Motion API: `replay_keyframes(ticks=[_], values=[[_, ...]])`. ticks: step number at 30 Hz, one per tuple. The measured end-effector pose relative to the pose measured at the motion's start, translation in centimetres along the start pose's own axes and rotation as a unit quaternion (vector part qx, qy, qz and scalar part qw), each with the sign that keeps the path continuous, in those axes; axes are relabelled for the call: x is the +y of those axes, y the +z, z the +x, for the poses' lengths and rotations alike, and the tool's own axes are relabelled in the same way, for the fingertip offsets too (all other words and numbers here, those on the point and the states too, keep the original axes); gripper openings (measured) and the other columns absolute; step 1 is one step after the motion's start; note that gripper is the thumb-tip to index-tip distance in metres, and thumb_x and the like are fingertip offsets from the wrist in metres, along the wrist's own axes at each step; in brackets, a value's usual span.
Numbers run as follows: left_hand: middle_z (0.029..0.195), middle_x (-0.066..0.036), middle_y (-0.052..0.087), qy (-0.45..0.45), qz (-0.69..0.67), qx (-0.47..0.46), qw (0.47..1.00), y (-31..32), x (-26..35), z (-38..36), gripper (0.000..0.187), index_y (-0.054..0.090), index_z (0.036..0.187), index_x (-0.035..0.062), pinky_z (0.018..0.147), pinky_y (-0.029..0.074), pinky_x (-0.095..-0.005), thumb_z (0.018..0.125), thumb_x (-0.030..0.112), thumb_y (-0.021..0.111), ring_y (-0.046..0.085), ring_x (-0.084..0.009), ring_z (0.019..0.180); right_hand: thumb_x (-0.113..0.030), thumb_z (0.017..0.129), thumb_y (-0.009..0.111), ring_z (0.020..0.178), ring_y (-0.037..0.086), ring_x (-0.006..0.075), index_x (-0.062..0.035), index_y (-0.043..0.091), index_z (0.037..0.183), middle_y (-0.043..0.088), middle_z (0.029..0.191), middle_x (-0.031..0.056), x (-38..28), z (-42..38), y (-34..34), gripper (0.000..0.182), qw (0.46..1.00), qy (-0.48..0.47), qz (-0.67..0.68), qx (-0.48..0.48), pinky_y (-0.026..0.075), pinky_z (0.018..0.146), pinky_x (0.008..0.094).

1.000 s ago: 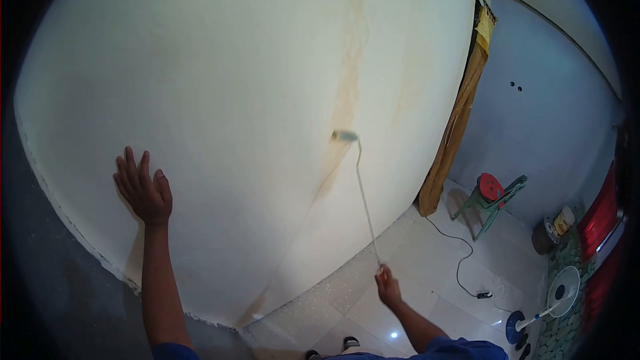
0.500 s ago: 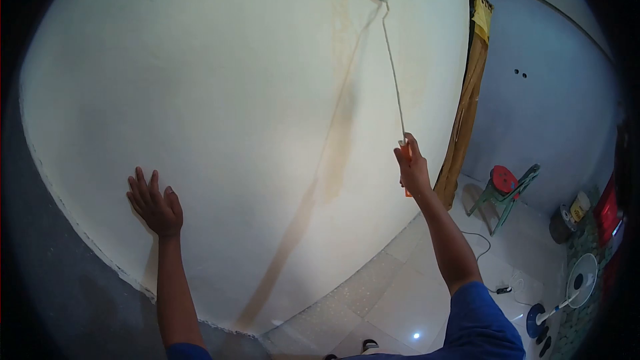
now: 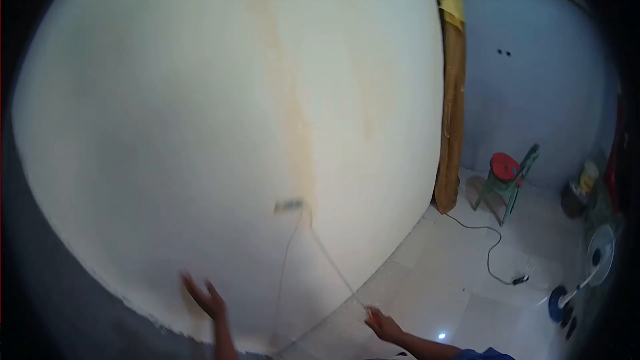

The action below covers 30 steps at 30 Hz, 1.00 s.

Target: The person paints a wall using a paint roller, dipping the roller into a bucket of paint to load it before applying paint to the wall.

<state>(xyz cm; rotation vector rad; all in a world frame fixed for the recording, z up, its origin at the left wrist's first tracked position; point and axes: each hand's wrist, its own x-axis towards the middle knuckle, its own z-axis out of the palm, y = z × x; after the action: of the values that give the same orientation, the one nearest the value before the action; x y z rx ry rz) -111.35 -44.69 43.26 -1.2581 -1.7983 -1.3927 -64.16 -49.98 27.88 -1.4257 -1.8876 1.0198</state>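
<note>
A paint roller (image 3: 289,206) with a long thin wire shaft lies against the cream-white wall (image 3: 180,127), its head blurred by motion. My right hand (image 3: 384,325) is closed around the roller's orange handle, low in the view over the tiled floor. Tan streaks run down the wall above the roller head. Farther left, my left hand (image 3: 205,299) is raised near the wall's lower part, fingers apart and holding nothing.
At right, a brown curtain (image 3: 455,93) hangs by the wall's edge. A green chair (image 3: 505,190) carrying a red item stands before the blue wall (image 3: 540,100). A cable (image 3: 493,247) crosses the tiles (image 3: 427,280). A standing fan (image 3: 599,257) and a bucket (image 3: 573,199) are farther right.
The roller has come down the wall and leftward in view, my right hand dropping with it. My left hand now sits lower and more to the right. The view has shifted.
</note>
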Motion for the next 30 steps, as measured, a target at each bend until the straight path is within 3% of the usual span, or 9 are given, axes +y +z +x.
replay_keyframes(ticks=[2, 6, 10, 15, 20, 21, 22, 23, 30], values=[[0.141, -0.020, 0.037, -0.186, 0.018, -0.087, 0.978, 1.6, -0.3, -13.1, 0.046, 0.040, 0.135, 0.0026, 0.107, 0.028, -0.0441, 0.094, 0.023, 0.046, 0.034, -0.0331, 0.132, -0.047, 0.091, 0.050, 0.084, 0.060, 0.0472, -0.0156, 0.030, 0.137, 0.063, 0.096, 0.0247, 0.0, -3.1, -1.6, 0.059, 0.997, 0.065, 0.041, -0.020, 0.049, 0.071, 0.0513], [0.133, -0.018, 0.042, -0.099, -0.029, -0.242, 0.965, 24.9, 16.4, 6.9, 0.041, 0.044, 0.130, 0.0039, 0.102, 0.031, -0.0442, 0.094, 0.024, 0.045, 0.039, -0.0322, 0.124, -0.052, 0.088, 0.053, 0.091, 0.061, 0.0434, -0.0150, 0.037, 0.134, 0.063, 0.100, 0.0233, 6.6, -8.5, -2.2, 0.061, 0.988, 0.132, 0.056, -0.054, 0.049, 0.078, 0.0467], [0.123, -0.017, 0.047, -0.029, -0.065, -0.382, 0.921, 36.6, 31.2, 10.8, 0.036, 0.049, 0.123, 0.0058, 0.095, 0.035, -0.0443, 0.093, 0.026, 0.044, 0.045, -0.0310, 0.114, -0.053, 0.086, 0.055, 0.098, 0.060, 0.0398, -0.0135, 0.046, 0.128, 0.063, 0.102, 0.0236, 11.9, -10.5, -6.7, 0.058, 0.966, 0.232, 0.093, -0.062, 0.047, 0.084, 0.0435], [0.111, -0.015, 0.055, 0.036, -0.081, -0.546, 0.833, 34.1, 17.2, -22.1, 0.031, 0.054, 0.114, 0.0080, 0.087, 0.041, -0.0444, 0.092, 0.027, 0.043, 0.052, -0.0295, 0.102, -0.041, 0.087, 0.060, 0.053, 0.060, 0.0179, -0.0070, 0.051, 0.115, 0.059, 0.069, 0.0112, 18.9, -12.9, -11.0, 0.045, 0.916, 0.323, 0.234, 0.046, 0.048, 0.048, 0.0331], [0.098, -0.013, 0.062, 0.115, -0.045, -0.729, 0.673, 14.9, 6.1, -44.2, 0.030, 0.060, 0.106, 0.0103, 0.078, 0.046, -0.0445, 0.092, 0.029, 0.042, 0.060, -0.0281, 0.089, -0.038, 0.091, 0.055, 0.040, 0.050, 0.0182, -0.0081, 0.042, 0.119, 0.049, 0.061, 0.0075, 18.4, -15.4, -17.6, 0.043, 0.821, 0.358, 0.391, 0.212, 0.042, 0.034, 0.0342], [0.096, -0.013, 0.063, 0.135, -0.037, -0.763, 0.631, 19.3, 6.9, -43.2, 0.030, 0.061, 0.104, 0.0107, 0.076, 0.047, -0.0446, 0.091, 0.029, 0.042, 0.061, -0.0278, 0.087, -0.039, 0.091, 0.055, 0.039, 0.049, 0.0173, -0.0086, 0.040, 0.123, 0.049, 0.060, 0.0073, 17.1, -15.8, -19.4, 0.047, 0.812, 0.361, 0.392, 0.237, 0.042, 0.034, 0.0335], [0.088, -0.010, 0.062, -0.300, -0.022, -0.767, 0.566, 22.2, 10.8, -41.7, 0.029, 0.062, 0.104, 0.0112, 0.063, 0.048, -0.0418, 0.089, 0.028, 0.045, 0.059, -0.0233, 0.075, -0.038, 0.091, 0.056, 0.038, 0.048, 0.0166, -0.0092, 0.039, 0.126, 0.047, 0.058, 0.0068, 17.1, -16.4, -20.1, 0.048, 0.793, 0.355, 0.412, 0.273, 0.041, 0.034, 0.0325], [0.084, -0.007, 0.059, -0.370, -0.077, -0.708, 0.597, 23.9, 15.7, -39.6, 0.027, 0.063, 0.099, 0.0102, 0.053, 0.046, -0.0402, 0.088, 0.027, 0.045, 0.056, -0.0205, 0.068, -0.037, 0.091, 0.056, 0.037, 0.047, 0.0161, -0.0108, 0.039, 0.127, 0.046, 0.055, 0.0055, 16.0, -17.0, -21.6, 0.047, 0.789, 0.357, 0.397, 0.305, 0.040, 0.034, 0.0314], [0.092, 0.000, 0.054, -0.221, -0.091, -0.827, 0.508, 34.0, 34.0, -41.7, 0.030, 0.052, 0.113, 0.0214, 0.065, 0.042, -0.0410, 0.087, 0.036, 0.052, 0.054, -0.0183, 0.077, -0.033, 0.090, 0.056, 0.053, 0.059, 0.0287, -0.0103, 0.041, 0.125, 0.058, 0.065, 0.0132, 15.6, -22.7, -25.4, 0.044, 0.767, 0.371, 0.158, 0.499, 0.046, 0.050, 0.0401]])
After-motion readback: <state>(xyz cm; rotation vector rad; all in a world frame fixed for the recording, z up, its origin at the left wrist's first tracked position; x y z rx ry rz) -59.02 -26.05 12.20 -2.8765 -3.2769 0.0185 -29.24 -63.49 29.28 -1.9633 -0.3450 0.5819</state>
